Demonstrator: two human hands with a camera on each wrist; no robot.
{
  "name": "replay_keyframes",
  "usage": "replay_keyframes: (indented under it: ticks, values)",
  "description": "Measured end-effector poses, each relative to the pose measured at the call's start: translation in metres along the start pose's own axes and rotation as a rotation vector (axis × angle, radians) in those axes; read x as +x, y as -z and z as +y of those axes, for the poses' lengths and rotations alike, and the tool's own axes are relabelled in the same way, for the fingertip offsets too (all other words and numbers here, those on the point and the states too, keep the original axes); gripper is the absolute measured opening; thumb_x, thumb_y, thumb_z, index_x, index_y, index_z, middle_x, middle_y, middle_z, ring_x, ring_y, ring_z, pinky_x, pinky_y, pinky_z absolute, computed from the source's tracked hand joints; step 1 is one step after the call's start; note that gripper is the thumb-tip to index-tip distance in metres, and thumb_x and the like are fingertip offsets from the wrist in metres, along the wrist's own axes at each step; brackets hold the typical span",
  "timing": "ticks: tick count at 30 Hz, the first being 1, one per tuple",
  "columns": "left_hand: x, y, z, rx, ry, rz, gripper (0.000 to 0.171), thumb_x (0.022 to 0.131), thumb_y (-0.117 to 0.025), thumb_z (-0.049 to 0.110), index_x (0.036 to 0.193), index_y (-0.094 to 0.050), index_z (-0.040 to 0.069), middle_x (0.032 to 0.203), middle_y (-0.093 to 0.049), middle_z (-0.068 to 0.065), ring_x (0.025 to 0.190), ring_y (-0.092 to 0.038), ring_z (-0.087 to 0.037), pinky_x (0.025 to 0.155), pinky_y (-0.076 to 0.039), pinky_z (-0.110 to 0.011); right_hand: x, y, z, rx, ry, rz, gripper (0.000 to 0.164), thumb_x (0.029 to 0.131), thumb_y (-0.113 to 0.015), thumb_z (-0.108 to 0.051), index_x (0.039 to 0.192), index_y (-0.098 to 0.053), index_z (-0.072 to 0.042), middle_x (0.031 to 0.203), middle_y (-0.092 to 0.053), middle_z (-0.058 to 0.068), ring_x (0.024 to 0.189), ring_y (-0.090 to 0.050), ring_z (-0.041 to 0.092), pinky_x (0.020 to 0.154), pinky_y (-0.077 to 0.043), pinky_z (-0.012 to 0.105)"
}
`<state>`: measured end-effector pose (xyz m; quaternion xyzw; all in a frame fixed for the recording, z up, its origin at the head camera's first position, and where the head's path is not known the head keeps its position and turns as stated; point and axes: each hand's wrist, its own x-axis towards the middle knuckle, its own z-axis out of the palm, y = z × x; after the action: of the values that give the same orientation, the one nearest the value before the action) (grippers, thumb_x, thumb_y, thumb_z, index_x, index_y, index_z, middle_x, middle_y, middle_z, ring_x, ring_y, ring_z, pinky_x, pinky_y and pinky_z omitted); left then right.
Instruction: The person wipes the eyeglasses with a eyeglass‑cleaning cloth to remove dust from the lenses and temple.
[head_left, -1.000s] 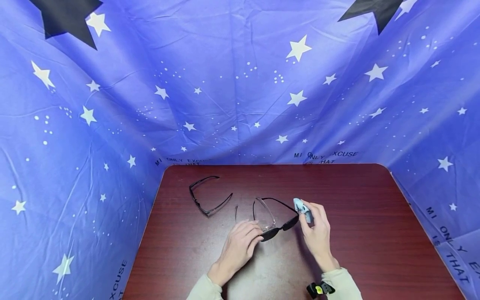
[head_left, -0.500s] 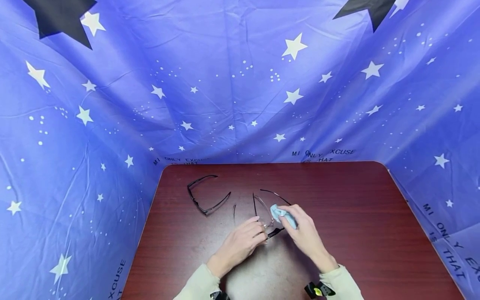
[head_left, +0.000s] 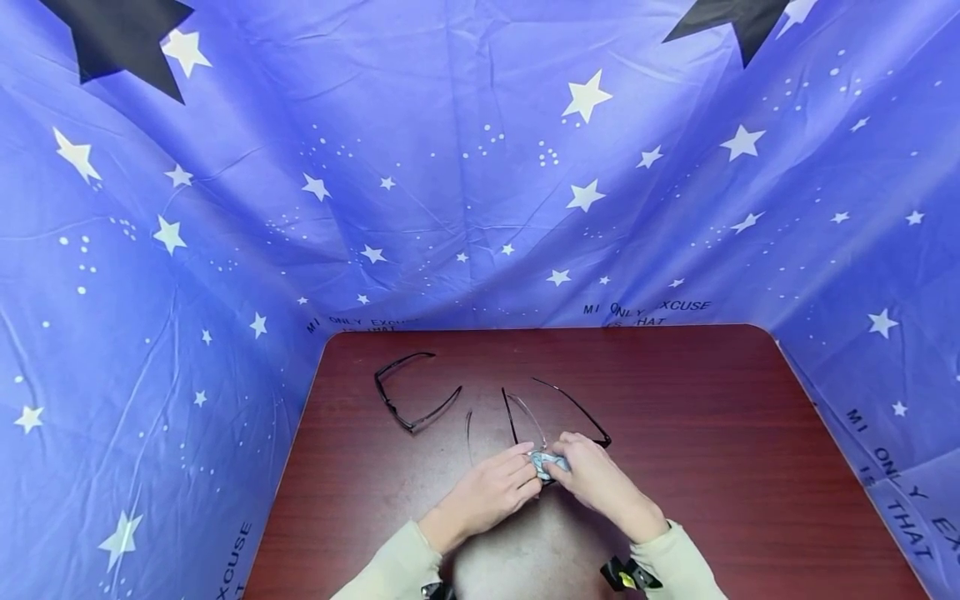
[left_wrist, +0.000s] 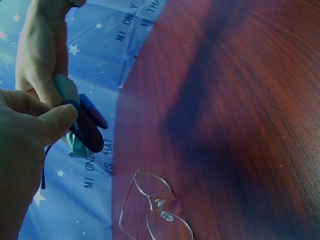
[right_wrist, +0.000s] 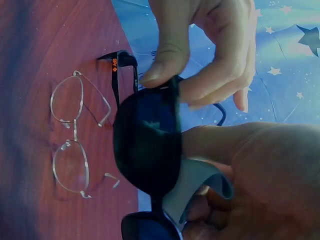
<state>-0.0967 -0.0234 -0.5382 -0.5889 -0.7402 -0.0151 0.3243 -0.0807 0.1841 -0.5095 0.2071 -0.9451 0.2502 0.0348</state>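
Note:
Dark-lensed sunglasses (right_wrist: 147, 140) are held up off the table between my two hands. My left hand (head_left: 491, 490) pinches their frame at one outer corner, thumb and fingertips on it in the right wrist view. My right hand (head_left: 603, 483) holds a crumpled light-blue cloth (head_left: 549, 465) against a lens, with the thumb behind that lens. Further along the cloth (left_wrist: 67, 89), it wraps the back of the lenses in the left wrist view. The temples of the sunglasses stretch away from me, unfolded. Part of the lenses is hidden by the hands in the head view.
Thin wire-framed eyeglasses (right_wrist: 70, 160) lie on the table beneath the hands, temples unfolded. Black-framed glasses (head_left: 393, 406) lie farther back to the left, orange lettering on one temple. A star-printed blue cloth backdrop (head_left: 465, 167) surrounds the reddish wooden table (head_left: 712, 400).
My right hand has moved left with the cloth, from the far end of the sunglasses to the lens beside my left hand. The left hand keeps its pinch on the frame.

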Motion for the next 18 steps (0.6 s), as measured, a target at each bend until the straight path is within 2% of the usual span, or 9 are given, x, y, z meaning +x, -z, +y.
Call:
replay_keyframes:
  ticks: [7,11,15,18]
  values:
    - [0.001,0.000,0.000,0.059,0.007,0.004,0.021,0.100,-0.047,0.013,0.092,-0.066,0.017,0.102,-0.069,0.004,0.105,-0.066,-0.014,0.120,-0.039,-0.036,0.005,0.005,-0.008,-0.086,-0.085,-0.005,0.027,0.082,-0.081,-0.006,0.068,-0.058,-0.011,0.070,-0.048,-0.002,0.068,-0.053,0.023,0.056,-0.043,0.038]
    - [0.002,0.000,-0.001,0.079,0.009,0.008,0.026,0.103,-0.043,0.011,0.095,-0.068,0.016,0.104,-0.071,0.003,0.107,-0.066,-0.014,0.119,-0.040,-0.036,0.005,0.005,-0.014,-0.076,-0.123,0.011,0.022,0.081,-0.082,-0.007,0.071,-0.062,-0.010,0.069,-0.049,-0.002,0.068,-0.054,0.022,0.056,-0.044,0.039]
    - [0.004,-0.001,-0.001,0.113,-0.013,0.009,0.024,0.100,-0.045,0.011,0.098,-0.069,0.016,0.105,-0.071,0.004,0.106,-0.066,-0.012,0.118,-0.041,-0.036,0.004,0.002,-0.018,-0.046,-0.079,0.007,0.012,0.082,-0.081,-0.008,0.077,-0.070,-0.010,0.070,-0.052,-0.003,0.069,-0.057,0.023,0.057,-0.045,0.037]
    - [0.004,-0.003,-0.001,0.125,-0.026,0.017,0.025,0.099,-0.044,0.012,0.097,-0.069,0.017,0.105,-0.071,0.004,0.105,-0.065,-0.012,0.116,-0.043,-0.035,0.003,0.000,-0.019,-0.030,-0.041,-0.006,0.011,0.083,-0.080,-0.009,0.078,-0.070,-0.011,0.070,-0.052,-0.005,0.068,-0.056,0.022,0.057,-0.044,0.035]
